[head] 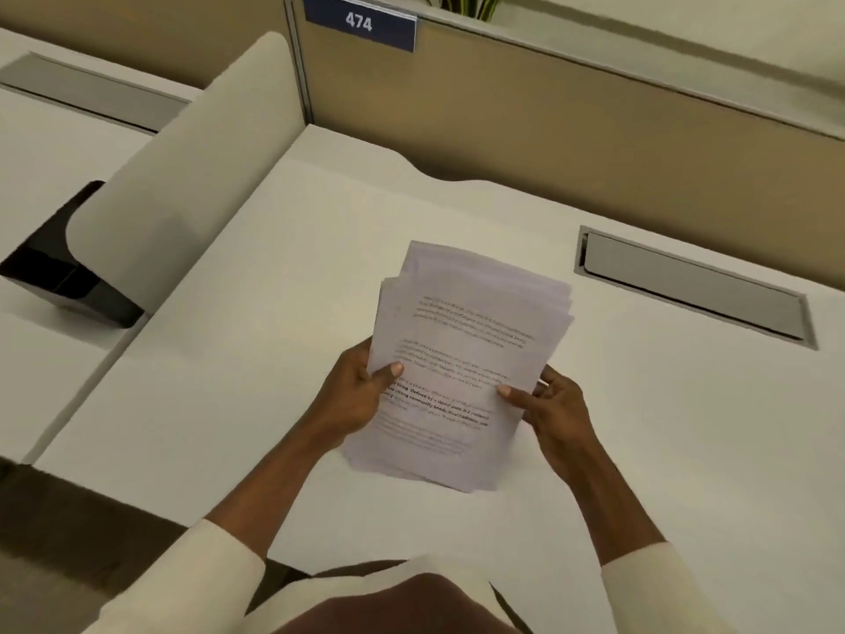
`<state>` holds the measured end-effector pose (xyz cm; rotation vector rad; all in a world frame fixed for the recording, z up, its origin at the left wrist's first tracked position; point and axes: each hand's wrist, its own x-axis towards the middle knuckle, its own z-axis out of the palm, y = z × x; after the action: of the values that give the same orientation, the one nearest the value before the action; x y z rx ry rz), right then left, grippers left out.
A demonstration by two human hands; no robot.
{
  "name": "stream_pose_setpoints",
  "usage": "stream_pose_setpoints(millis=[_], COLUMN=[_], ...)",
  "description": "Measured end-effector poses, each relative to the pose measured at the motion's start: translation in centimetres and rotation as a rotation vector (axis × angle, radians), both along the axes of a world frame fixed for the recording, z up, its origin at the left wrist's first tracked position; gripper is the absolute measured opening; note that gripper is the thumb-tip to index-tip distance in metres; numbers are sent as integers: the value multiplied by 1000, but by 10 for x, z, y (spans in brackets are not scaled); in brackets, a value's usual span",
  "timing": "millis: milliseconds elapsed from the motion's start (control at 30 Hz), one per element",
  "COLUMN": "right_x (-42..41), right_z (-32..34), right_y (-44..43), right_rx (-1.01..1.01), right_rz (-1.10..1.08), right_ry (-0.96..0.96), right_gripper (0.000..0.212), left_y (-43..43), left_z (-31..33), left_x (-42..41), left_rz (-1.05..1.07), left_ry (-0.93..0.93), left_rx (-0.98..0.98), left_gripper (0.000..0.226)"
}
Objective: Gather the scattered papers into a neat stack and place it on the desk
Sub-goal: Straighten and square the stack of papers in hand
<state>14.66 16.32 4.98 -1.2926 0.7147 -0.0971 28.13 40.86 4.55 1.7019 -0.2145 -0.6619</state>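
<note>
— What does the head camera show in the middle of the frame?

— A stack of papers [462, 359] with printed text, held by both hands over the white desk [228, 359]. The sheets are not quite squared: several far edges fan out toward the upper right of the stack.

— How is it held?

— The left hand [352, 395] clasps the stack's left edge, thumb on the top sheet, fingers hidden underneath. The right hand [555, 411] grips the right edge the same way, thumb pressed on top. Both are closed on the papers. Cream sleeves [219, 555] cover the forearms at the bottom of the frame.

— Is the stack lying on the desk?

— Its near end looks close to the surface, but I cannot tell whether it touches.

— What else is around?

— A grey cable flap [695, 286] is set into the desk at centre right. A curved cream divider [192, 176] stands at the left, with a black tray [59, 276] beyond it. At the top, a blue sign [359, 21] reads 474 on the tan partition [548, 130], with plant leaves [462, 2] above.
</note>
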Motion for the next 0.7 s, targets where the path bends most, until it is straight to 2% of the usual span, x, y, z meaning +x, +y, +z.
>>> stream_pose_setpoints(millis=[100,200,367,567,700], right_x=[-8,-25,-57,-93,-110], right_z=[24,44,60,52,33], right_y=[-10,-23,-46,-75,-83], right_rx=[-133,-267,-395,-394,-267], right_rz=[-97,-259,-431,-452,-456], right_ry=[-93,-153,-196,-162,-131], right_gripper=[34,24,24,33,36], left_y=[-33,-72,-124,-164,-176], left_z=[22,40,52,32,19], left_x=[-3,-15,-33,-60,-80], left_rz=[37,92,55,-50,-52], left_ry=[-113,-130,-145,-103,-60], left_rx=[-38,-92,-167,-150,-101], left_gripper=[26,20,18,22,42])
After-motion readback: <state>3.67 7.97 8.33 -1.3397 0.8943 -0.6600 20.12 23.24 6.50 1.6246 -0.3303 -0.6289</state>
